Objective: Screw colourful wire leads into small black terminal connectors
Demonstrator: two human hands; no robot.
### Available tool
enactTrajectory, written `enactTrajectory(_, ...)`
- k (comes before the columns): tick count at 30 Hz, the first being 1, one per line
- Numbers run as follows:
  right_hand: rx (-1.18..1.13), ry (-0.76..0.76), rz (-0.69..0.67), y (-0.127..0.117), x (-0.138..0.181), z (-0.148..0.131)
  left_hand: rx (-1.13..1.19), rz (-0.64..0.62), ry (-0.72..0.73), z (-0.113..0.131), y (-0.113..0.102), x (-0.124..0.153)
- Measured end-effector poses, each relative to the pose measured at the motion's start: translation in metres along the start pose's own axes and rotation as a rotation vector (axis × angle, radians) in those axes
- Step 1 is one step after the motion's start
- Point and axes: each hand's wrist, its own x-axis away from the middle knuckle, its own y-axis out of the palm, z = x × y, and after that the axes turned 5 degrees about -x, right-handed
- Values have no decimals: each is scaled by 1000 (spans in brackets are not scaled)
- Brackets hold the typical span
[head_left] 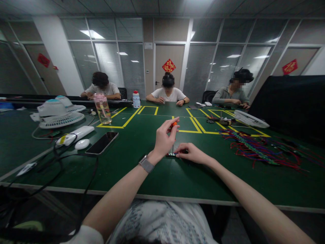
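Observation:
My left hand, with a grey watch on its wrist, is closed around the orange handle of a screwdriver. The thin shaft stands nearly upright, its tip reaching down to a small circuit board on the green table. Low beside that board, my right hand pinches its right end between thumb and fingers. Whether the tip sits in a screw is too small to tell.
Circuit boards with red and blue wires lie in a pile at the right. To the left are a black phone, a white oval case, cables, a pink-lidded bottle and white fans. Three people sit across the table.

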Motion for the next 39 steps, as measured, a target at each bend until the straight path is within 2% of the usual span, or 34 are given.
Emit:
enactTrajectory(3, 6, 0, 3, 0, 0, 0, -248, -9, 159, 1, -8, -4)
enactTrajectory(8, 15, 1, 8, 1, 0, 2, -798, -203, 497, 7, -26, -12)
enactTrajectory(11, 5, 3, 12, 2, 0, 4, -945, -239, 561, 11, -29, -14)
enactTrajectory(18, -6, 3, 4, 2, 0, 4, -884, -228, 604, 10, -31, -15)
enactTrajectory(24, -14, 10, 2, 2, 0, 3, -928, -179, 674, 9, -33, -14)
enactTrajectory(33, -26, 14, 8, 3, 0, 2, -820, -184, 685, 9, -30, -13)
enactTrajectory(36, -30, 18, 5, 2, 0, 1, -746, -192, 607, 5, -27, -10)
enactTrajectory(39, -22, 17, 0, 1, 1, -1, -520, -109, 355, 4, -19, -7)
